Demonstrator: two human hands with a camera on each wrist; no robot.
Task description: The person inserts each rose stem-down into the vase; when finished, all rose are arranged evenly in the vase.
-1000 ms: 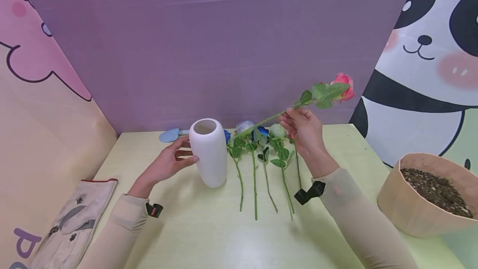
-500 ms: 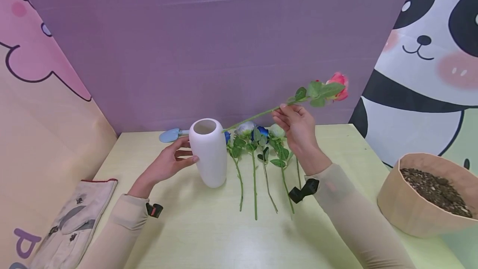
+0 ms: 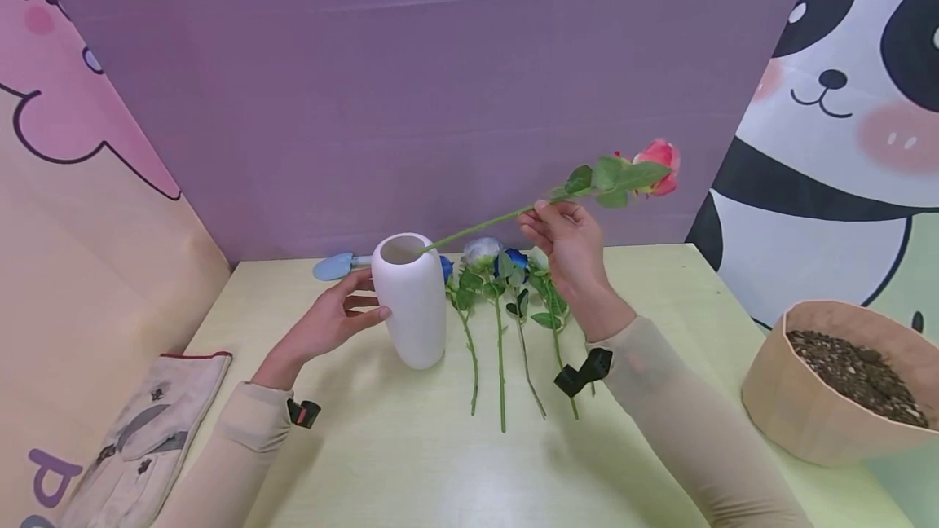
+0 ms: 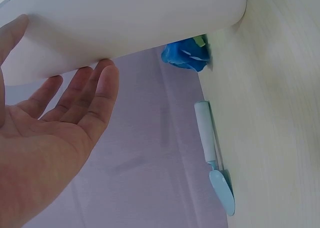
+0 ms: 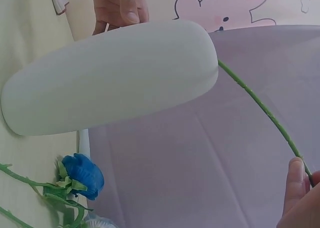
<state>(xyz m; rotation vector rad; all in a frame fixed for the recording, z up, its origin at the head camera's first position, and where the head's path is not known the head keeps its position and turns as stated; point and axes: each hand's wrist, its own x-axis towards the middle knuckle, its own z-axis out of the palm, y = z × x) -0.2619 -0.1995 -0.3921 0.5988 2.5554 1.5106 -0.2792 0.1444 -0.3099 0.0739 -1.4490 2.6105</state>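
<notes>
A white vase (image 3: 412,312) stands upright on the table. My left hand (image 3: 333,323) holds it by its left side, thumb in front and fingers toward the back; in the left wrist view the fingertips (image 4: 105,67) touch its wall. Thumb and fingers of my right hand (image 3: 575,255) pinch the green stem of a pink rose (image 3: 656,165) below its leaves. The rose slants, bloom up to the right, and its stem end is at the vase's mouth. In the right wrist view the stem (image 5: 260,107) meets the rim, its tip hidden behind the vase.
Several flowers with blue, pale lilac and whitish blooms lie right of the vase, including a blue flower (image 5: 82,175). Behind the vase lies a light blue trowel (image 3: 333,266). A pot of soil (image 3: 800,381) stands at right, folded gloves (image 3: 147,438) lie at left. A purple backdrop (image 3: 469,104) rises behind.
My right hand has moved left with the rose, bringing its stem end from over the lying flowers to the vase's mouth. My left hand and the vase have stayed put.
</notes>
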